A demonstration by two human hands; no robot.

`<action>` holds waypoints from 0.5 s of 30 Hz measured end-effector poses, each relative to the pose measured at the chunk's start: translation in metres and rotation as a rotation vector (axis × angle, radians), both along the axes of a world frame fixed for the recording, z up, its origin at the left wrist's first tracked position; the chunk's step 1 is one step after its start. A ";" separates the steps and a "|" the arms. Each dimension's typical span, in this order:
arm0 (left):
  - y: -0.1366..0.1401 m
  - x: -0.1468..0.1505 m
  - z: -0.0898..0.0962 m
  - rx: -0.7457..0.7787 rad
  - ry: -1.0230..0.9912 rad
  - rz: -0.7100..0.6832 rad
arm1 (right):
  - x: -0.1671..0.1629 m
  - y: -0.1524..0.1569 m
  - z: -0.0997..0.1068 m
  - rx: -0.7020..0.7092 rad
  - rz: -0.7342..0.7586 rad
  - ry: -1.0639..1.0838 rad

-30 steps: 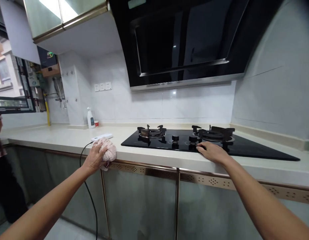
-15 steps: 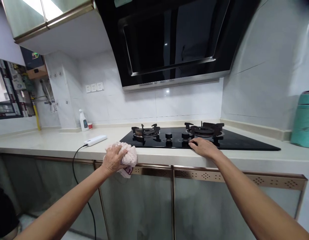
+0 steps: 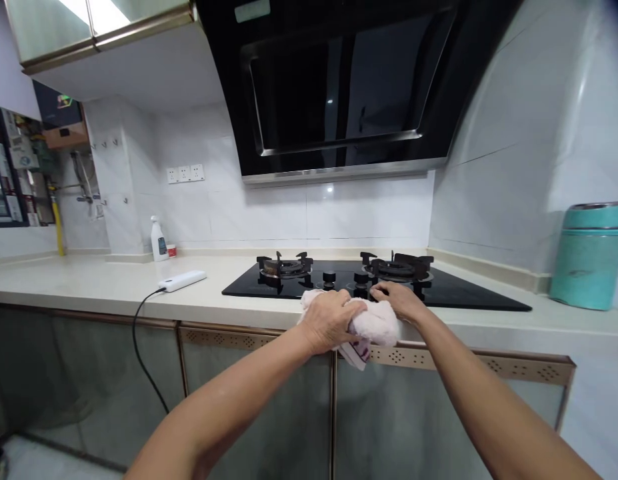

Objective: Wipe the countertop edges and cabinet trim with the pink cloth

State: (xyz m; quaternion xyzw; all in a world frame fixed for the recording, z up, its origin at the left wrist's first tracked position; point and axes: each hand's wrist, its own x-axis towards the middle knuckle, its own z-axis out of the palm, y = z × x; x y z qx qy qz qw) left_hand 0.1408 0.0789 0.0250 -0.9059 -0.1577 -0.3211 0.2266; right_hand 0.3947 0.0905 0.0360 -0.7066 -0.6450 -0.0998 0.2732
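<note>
My left hand [image 3: 331, 321] grips a crumpled pale pink towel [image 3: 376, 325] against the front edge of the countertop [image 3: 259, 308]. A loose corner of the towel hangs down over the cabinet trim. Just beyond it, my right hand [image 3: 399, 300] rests at the front rim of the black glass gas hob [image 3: 459, 291], close to the right control knob [image 3: 361, 278]. Its fingers lie loosely bent with nothing visible in them; the towel hides part of the hand. The left knob [image 3: 329, 277] stands behind the towel.
Two burners with black pan supports, left [image 3: 289, 268] and right [image 3: 396, 268], rise from the hob. A range hood [image 3: 339, 100] leans overhead. Leftward are a white device [image 3: 183, 281] with a black cable and a spray bottle [image 3: 159, 240]. A turquoise canister [image 3: 589, 260] stands right.
My left hand has slid the towel rightward along the counter edge, from left of the hob to beside my right hand. The right hand stays near the knob. The view has shifted slightly.
</note>
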 end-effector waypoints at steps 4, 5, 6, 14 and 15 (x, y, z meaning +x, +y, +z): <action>-0.013 -0.008 0.012 -0.320 -0.109 -0.223 | 0.002 0.000 0.001 0.009 0.035 0.023; -0.012 -0.015 0.017 -0.390 -0.171 -0.258 | 0.002 0.001 0.000 0.010 0.035 0.027; -0.010 -0.021 0.023 -0.438 -0.254 -0.277 | 0.001 0.002 -0.001 0.010 0.031 0.029; 0.038 -0.040 0.053 -0.419 -0.353 -0.035 | -0.002 0.003 -0.001 -0.011 0.003 0.011; 0.042 -0.041 0.049 -0.486 -0.219 0.076 | -0.002 0.002 -0.001 -0.012 -0.002 0.010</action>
